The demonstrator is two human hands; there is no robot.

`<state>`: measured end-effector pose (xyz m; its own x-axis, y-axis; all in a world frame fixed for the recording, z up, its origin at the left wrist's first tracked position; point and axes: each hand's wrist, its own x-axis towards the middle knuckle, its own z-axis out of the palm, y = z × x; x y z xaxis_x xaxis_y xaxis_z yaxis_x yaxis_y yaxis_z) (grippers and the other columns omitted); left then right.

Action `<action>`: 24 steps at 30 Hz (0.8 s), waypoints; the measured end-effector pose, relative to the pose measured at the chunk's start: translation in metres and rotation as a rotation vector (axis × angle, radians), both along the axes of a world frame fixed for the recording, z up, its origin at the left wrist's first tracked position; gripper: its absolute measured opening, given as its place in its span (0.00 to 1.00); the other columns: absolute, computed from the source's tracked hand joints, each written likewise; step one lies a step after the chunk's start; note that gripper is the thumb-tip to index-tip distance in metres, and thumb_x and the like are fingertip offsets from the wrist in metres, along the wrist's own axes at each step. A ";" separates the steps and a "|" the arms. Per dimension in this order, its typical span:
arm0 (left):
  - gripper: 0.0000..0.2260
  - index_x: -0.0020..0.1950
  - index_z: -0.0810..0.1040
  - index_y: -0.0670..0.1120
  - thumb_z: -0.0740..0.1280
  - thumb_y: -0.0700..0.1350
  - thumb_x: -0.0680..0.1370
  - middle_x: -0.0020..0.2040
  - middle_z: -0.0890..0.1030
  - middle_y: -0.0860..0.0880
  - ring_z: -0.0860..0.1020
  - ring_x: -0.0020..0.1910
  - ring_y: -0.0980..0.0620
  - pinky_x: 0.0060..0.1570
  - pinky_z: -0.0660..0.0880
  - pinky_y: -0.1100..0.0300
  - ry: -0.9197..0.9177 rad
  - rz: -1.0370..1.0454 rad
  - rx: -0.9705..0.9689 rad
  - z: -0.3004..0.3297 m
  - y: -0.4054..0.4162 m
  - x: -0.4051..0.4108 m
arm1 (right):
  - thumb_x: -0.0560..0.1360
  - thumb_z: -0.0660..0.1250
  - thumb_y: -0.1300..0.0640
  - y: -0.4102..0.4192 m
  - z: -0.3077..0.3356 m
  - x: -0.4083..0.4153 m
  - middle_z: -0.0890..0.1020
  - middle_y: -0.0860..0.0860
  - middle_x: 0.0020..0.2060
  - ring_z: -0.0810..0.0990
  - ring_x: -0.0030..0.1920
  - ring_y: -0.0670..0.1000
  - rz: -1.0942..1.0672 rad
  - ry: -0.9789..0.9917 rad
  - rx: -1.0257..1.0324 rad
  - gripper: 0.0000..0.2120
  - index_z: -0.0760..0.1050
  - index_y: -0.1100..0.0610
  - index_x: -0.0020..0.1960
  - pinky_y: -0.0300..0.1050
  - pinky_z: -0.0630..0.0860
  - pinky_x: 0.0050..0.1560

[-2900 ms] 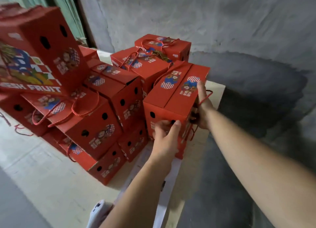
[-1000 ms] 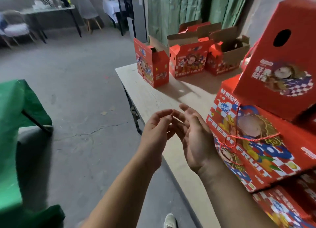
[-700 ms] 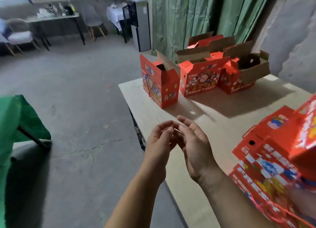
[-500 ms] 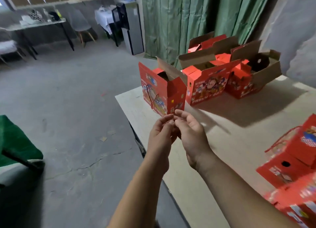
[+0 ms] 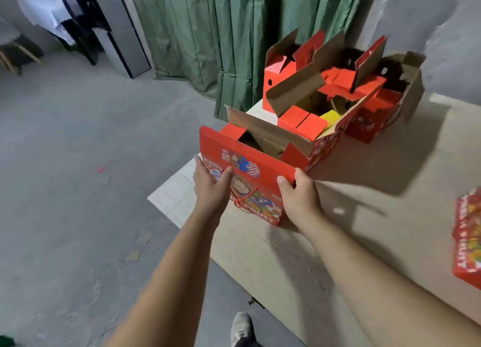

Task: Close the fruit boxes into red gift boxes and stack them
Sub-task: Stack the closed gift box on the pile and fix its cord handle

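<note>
A: Hands first, quick.

B: Left hand (image 5: 212,188) flat on the front face of the near box (image 5: 250,180), fingers straight, thumb across the print. Right hand (image 5: 299,198) holds the box's right front corner, thumb on the front and fingers wrapped behind the edge.

A: Where's the box?

B: On the bench (image 5: 351,229), at its near-left corner, top flaps up and open. Red cord handle (image 5: 243,198) hangs on the front.

A: Anything inside?

B: Can't tell, interior is dark.

A: Others?

B: Second open box (image 5: 320,128) right behind it, touching or nearly, with something yellow (image 5: 329,117) inside. Two more open ones further back: back box (image 5: 283,68) by the curtain (image 5: 234,34), and a right box (image 5: 385,96) with flaps splayed.

A: Finished ones?

B: Edge of a printed red box (image 5: 468,245) at far right, cropped. Looks closed, probably part of a stack, but I can't see enough to say.

A: Progress?

B: My read: mid-batch. Four boxes unclosed, this one just being taken in hand. Left: fold its flaps, close it, stack it, then the other three.
</note>
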<state>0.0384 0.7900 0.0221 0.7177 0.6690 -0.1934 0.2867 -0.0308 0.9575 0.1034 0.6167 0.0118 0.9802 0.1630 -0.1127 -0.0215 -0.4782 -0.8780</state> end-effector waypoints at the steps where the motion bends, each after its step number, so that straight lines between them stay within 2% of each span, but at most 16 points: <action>1: 0.38 0.85 0.48 0.56 0.68 0.55 0.83 0.80 0.62 0.48 0.65 0.78 0.46 0.74 0.69 0.45 0.018 -0.033 0.034 -0.004 0.013 0.009 | 0.82 0.65 0.51 -0.001 -0.003 0.004 0.83 0.54 0.45 0.82 0.47 0.58 -0.011 -0.013 0.013 0.09 0.75 0.58 0.53 0.57 0.81 0.51; 2: 0.43 0.85 0.42 0.54 0.68 0.58 0.82 0.82 0.62 0.48 0.64 0.79 0.45 0.76 0.66 0.40 0.023 -0.075 0.041 -0.007 0.026 0.016 | 0.83 0.65 0.52 -0.001 -0.006 0.008 0.84 0.53 0.46 0.83 0.47 0.56 -0.008 -0.013 0.016 0.09 0.75 0.58 0.54 0.57 0.81 0.52; 4: 0.47 0.85 0.40 0.51 0.69 0.63 0.79 0.82 0.63 0.47 0.65 0.79 0.43 0.76 0.66 0.37 0.038 -0.150 0.062 -0.017 0.047 0.030 | 0.83 0.64 0.52 -0.004 -0.011 0.015 0.84 0.50 0.47 0.83 0.48 0.52 0.013 0.004 0.017 0.08 0.76 0.55 0.57 0.54 0.81 0.52; 6: 0.47 0.85 0.49 0.48 0.68 0.67 0.76 0.80 0.62 0.43 0.63 0.79 0.42 0.76 0.65 0.38 0.077 -0.192 0.148 -0.025 0.063 0.042 | 0.84 0.63 0.52 -0.010 -0.012 0.019 0.84 0.47 0.48 0.83 0.49 0.48 0.037 0.029 0.010 0.07 0.76 0.52 0.58 0.50 0.79 0.51; 9: 0.36 0.81 0.62 0.53 0.69 0.65 0.78 0.75 0.63 0.43 0.64 0.76 0.43 0.76 0.65 0.41 0.095 -0.221 0.265 -0.035 0.081 0.054 | 0.84 0.62 0.53 -0.020 -0.011 0.018 0.84 0.52 0.49 0.83 0.50 0.53 0.069 0.047 -0.004 0.08 0.76 0.55 0.59 0.54 0.81 0.53; 11: 0.34 0.76 0.69 0.51 0.69 0.67 0.75 0.72 0.68 0.43 0.70 0.72 0.45 0.73 0.70 0.41 0.037 -0.287 0.216 -0.037 0.088 0.060 | 0.84 0.62 0.54 -0.031 -0.011 0.012 0.84 0.54 0.50 0.83 0.51 0.55 0.042 0.047 0.003 0.08 0.76 0.56 0.59 0.54 0.81 0.54; 13: 0.33 0.67 0.75 0.47 0.68 0.69 0.73 0.67 0.76 0.42 0.77 0.66 0.44 0.67 0.75 0.38 0.004 -0.351 0.152 -0.040 0.087 0.062 | 0.85 0.62 0.55 -0.048 -0.012 0.001 0.84 0.54 0.49 0.83 0.49 0.50 -0.015 0.067 0.039 0.06 0.76 0.55 0.57 0.49 0.80 0.51; 14: 0.29 0.60 0.78 0.46 0.67 0.69 0.74 0.62 0.78 0.41 0.78 0.64 0.40 0.64 0.77 0.36 0.010 -0.385 0.166 -0.042 0.082 0.062 | 0.85 0.62 0.55 -0.058 -0.013 -0.005 0.85 0.54 0.49 0.83 0.47 0.48 -0.036 0.084 0.066 0.06 0.77 0.55 0.57 0.47 0.79 0.49; 16: 0.24 0.48 0.79 0.47 0.65 0.68 0.77 0.54 0.77 0.40 0.77 0.62 0.32 0.61 0.77 0.34 0.041 -0.459 0.218 -0.050 0.062 0.055 | 0.86 0.61 0.56 -0.081 -0.013 -0.019 0.85 0.56 0.50 0.82 0.47 0.47 -0.071 0.125 0.112 0.07 0.77 0.57 0.57 0.49 0.79 0.49; 17: 0.23 0.46 0.80 0.48 0.64 0.68 0.77 0.54 0.74 0.43 0.77 0.61 0.33 0.61 0.77 0.36 0.048 -0.470 0.235 -0.054 0.049 0.046 | 0.86 0.61 0.57 -0.094 -0.013 -0.027 0.85 0.58 0.51 0.82 0.48 0.49 -0.091 0.140 0.132 0.07 0.77 0.58 0.58 0.52 0.79 0.51; 19: 0.24 0.49 0.82 0.50 0.64 0.70 0.75 0.55 0.71 0.48 0.77 0.61 0.45 0.62 0.78 0.43 0.023 -0.458 0.222 -0.065 0.017 0.022 | 0.86 0.61 0.59 -0.124 -0.012 -0.044 0.84 0.62 0.53 0.82 0.49 0.52 -0.144 0.161 0.169 0.08 0.77 0.61 0.60 0.57 0.79 0.54; 22: 0.21 0.51 0.80 0.54 0.64 0.69 0.76 0.53 0.70 0.48 0.75 0.59 0.48 0.60 0.78 0.44 -0.029 -0.460 0.202 -0.080 -0.037 -0.021 | 0.85 0.62 0.60 -0.173 -0.010 -0.076 0.86 0.53 0.46 0.82 0.46 0.49 -0.208 0.143 0.177 0.06 0.78 0.57 0.54 0.46 0.79 0.48; 24: 0.18 0.52 0.79 0.57 0.62 0.69 0.77 0.52 0.72 0.47 0.73 0.58 0.53 0.59 0.76 0.45 -0.046 -0.482 0.244 -0.089 -0.072 -0.049 | 0.81 0.64 0.56 -0.206 -0.009 -0.101 0.85 0.47 0.41 0.81 0.42 0.44 -0.245 0.117 0.154 0.06 0.79 0.51 0.50 0.39 0.76 0.45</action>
